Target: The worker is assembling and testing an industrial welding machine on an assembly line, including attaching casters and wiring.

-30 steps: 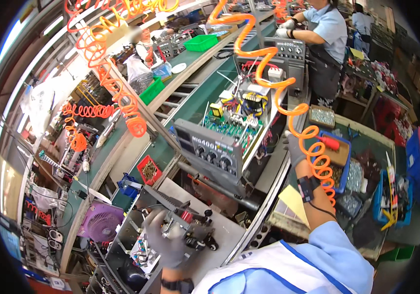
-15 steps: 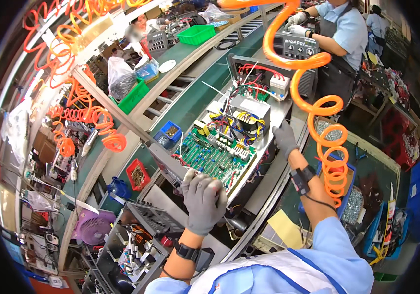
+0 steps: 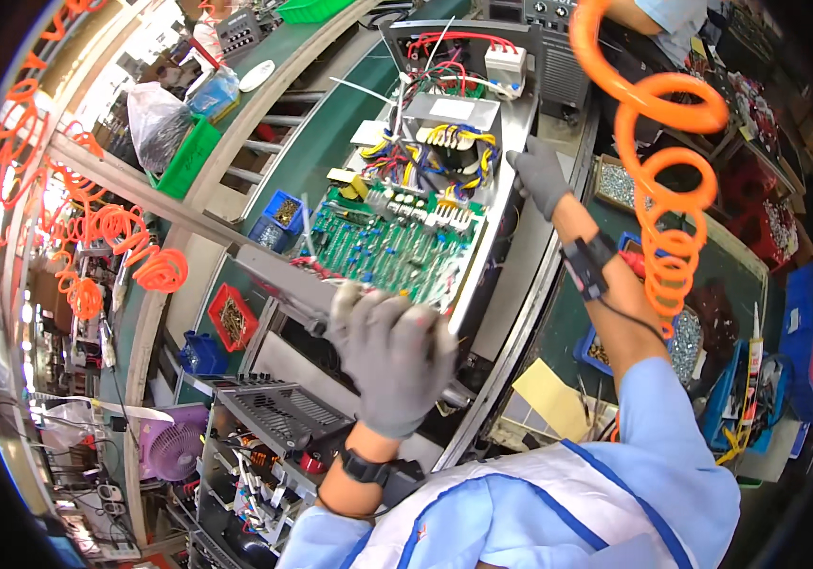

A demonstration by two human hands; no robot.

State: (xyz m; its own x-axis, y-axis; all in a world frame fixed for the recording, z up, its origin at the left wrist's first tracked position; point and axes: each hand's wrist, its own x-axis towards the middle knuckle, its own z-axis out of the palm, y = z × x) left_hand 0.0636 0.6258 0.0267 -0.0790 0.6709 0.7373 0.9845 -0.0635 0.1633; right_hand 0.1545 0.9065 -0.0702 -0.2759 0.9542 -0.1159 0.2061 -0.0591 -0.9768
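An uncovered welding machine chassis (image 3: 499,248) lies across the conveyor, with a green circuit board (image 3: 392,245) and bundled yellow, blue and red wires inside. At its near end stands a grey end panel (image 3: 283,282). My left hand (image 3: 395,356), in a grey glove, is closed with its fingers curled over this panel; their tips are slightly blurred. Farther along, my gloved right hand (image 3: 544,178) grips the chassis's right side edge, some fingers hidden behind the wrist side. A dark panel (image 3: 463,43) with red wires rises at the far end.
Left of the chassis are a blue bin (image 3: 283,209) and a red bin (image 3: 233,318) of screws. A second open machine (image 3: 274,412) stands near left. Orange coiled hose (image 3: 676,180) hangs at right, above a parts bench (image 3: 558,318). Another person (image 3: 657,14) works at far right.
The view has shifted, so the chassis and bins sit higher and farther left. Relative to the bins, the chassis seems slightly farther away. Both hands stay at its edges.
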